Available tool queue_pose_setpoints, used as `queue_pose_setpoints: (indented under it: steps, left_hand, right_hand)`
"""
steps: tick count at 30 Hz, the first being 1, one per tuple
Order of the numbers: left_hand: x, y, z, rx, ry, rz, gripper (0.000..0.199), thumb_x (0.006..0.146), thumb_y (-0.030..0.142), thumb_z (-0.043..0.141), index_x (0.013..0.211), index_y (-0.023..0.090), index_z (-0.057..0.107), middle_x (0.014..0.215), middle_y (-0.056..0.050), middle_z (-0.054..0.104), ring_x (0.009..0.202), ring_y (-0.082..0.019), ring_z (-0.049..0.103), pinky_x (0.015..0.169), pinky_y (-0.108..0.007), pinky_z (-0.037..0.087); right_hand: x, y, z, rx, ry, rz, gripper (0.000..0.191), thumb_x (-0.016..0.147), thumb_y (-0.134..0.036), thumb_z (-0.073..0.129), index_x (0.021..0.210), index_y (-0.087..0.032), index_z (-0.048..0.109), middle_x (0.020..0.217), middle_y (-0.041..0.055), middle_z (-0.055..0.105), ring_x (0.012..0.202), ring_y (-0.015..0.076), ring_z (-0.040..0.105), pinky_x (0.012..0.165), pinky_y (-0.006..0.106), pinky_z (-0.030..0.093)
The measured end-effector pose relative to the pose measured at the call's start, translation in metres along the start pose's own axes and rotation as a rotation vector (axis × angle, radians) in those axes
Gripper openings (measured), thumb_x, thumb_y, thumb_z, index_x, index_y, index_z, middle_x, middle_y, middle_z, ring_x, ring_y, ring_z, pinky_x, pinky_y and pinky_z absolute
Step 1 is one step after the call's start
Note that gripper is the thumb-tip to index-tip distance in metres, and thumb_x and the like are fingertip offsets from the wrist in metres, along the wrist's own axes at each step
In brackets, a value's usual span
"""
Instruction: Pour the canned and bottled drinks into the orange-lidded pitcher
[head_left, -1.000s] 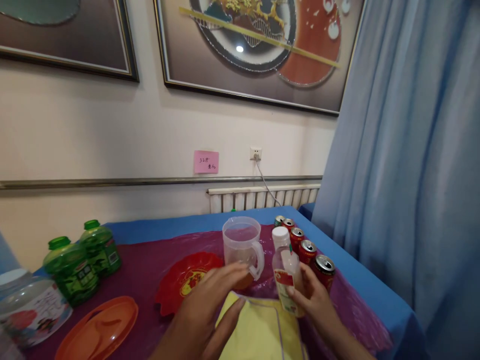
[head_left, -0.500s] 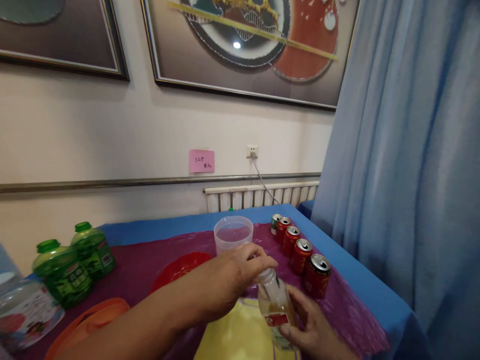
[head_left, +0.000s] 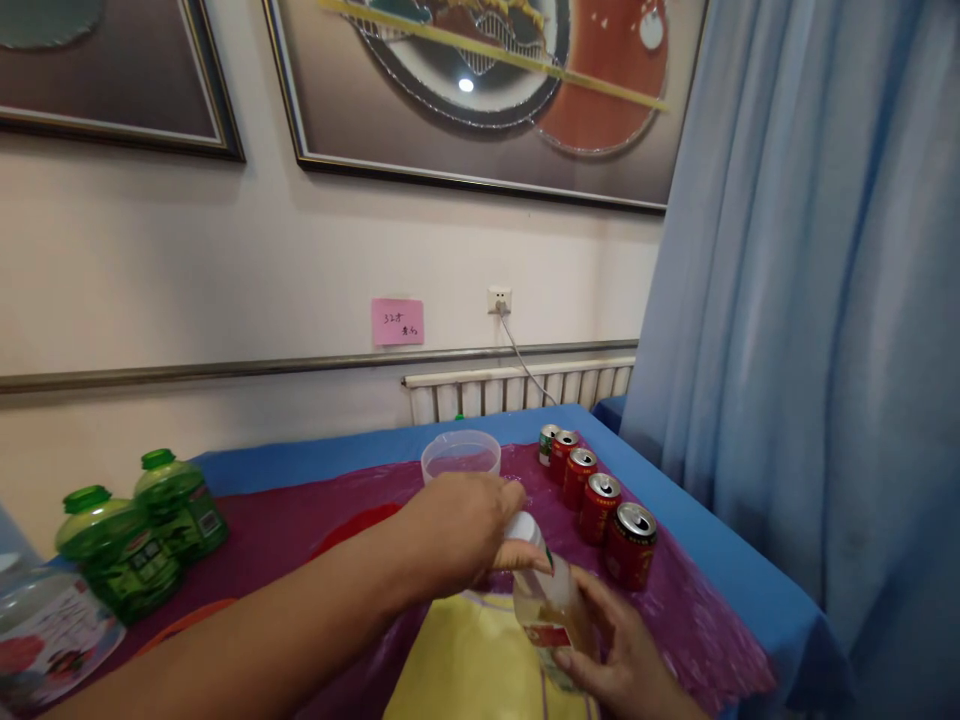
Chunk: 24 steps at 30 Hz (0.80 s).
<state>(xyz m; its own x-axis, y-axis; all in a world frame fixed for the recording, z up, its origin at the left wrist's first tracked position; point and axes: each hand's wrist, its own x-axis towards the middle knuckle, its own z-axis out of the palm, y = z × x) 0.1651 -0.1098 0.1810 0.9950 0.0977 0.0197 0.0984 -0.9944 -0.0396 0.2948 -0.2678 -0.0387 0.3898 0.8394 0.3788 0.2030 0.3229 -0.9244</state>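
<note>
A small translucent plastic bottle (head_left: pixel 541 600) with a red-and-white label and pale contents leans slightly in front of me. My right hand (head_left: pixel 626 650) wraps round its body from the right. From the left, my left hand (head_left: pixel 469 525) reaches across to the bottle's top, its thumb and fingers closed round the white cap (head_left: pixel 523 526). The cap sits on the neck, partly covered by those fingers. Below the hands lies a yellow sheet (head_left: pixel 457 665). A clear plastic tub (head_left: pixel 461 462) stands just behind my left hand, which hides its lower part.
Several drink cans (head_left: pixel 630 545) stand in a row at the right. Two green jugs (head_left: pixel 120 555) and a clear labelled container (head_left: pixel 56 635) are at left. A red dish (head_left: pixel 356 526) and an orange one (head_left: pixel 184 625) lie partly behind my forearm, on purple plastic (head_left: pixel 277 520).
My left hand has shifted slightly left and down, its thumb now showing on the near side of the cap. The right hand keeps its hold on the bottle. The view has turned slightly.
</note>
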Motion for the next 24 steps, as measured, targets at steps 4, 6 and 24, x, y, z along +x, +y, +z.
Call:
queue_pose_setpoints:
  steps: [4, 6, 24]
  left_hand:
    - [-0.008, 0.001, -0.008, -0.231, 0.089, 0.072, 0.051, 0.093, 0.053, 0.058, 0.131, 0.02, 0.059, 0.115, -0.012, 0.067, 0.099, -0.026, 0.066, 0.085, -0.037, 0.053]
    - [-0.014, -0.001, -0.007, -0.401, 0.092, 0.17, 0.041, 0.097, 0.037, 0.053, 0.137, 0.027, 0.054, 0.125, -0.008, 0.062, 0.107, -0.023, 0.064, 0.092, -0.035, 0.051]
    - [-0.092, -0.022, 0.082, -0.984, 0.394, -0.516, 0.04, 0.088, 0.063, 0.053, 0.091, 0.022, 0.055, 0.067, 0.007, 0.045, 0.06, -0.012, 0.042, 0.056, -0.022, 0.034]
  right_hand:
    - [-0.001, 0.0, -0.004, -0.045, 0.06, -0.006, 0.066, 0.076, -0.049, 0.079, 0.134, -0.025, 0.06, 0.134, 0.0115, 0.066, 0.122, 0.0329, 0.063, 0.103, 0.043, 0.052]
    - [-0.002, 0.001, -0.007, -0.102, 0.074, 0.021, 0.066, 0.074, -0.047, 0.08, 0.134, -0.025, 0.061, 0.133, 0.011, 0.067, 0.121, 0.0335, 0.063, 0.103, 0.044, 0.051]
    - [0.043, -0.069, -0.024, -0.59, 0.233, 0.011, 0.056, 0.077, -0.05, 0.076, 0.125, -0.024, 0.067, 0.124, 0.01, 0.071, 0.11, 0.0327, 0.068, 0.094, 0.043, 0.057]
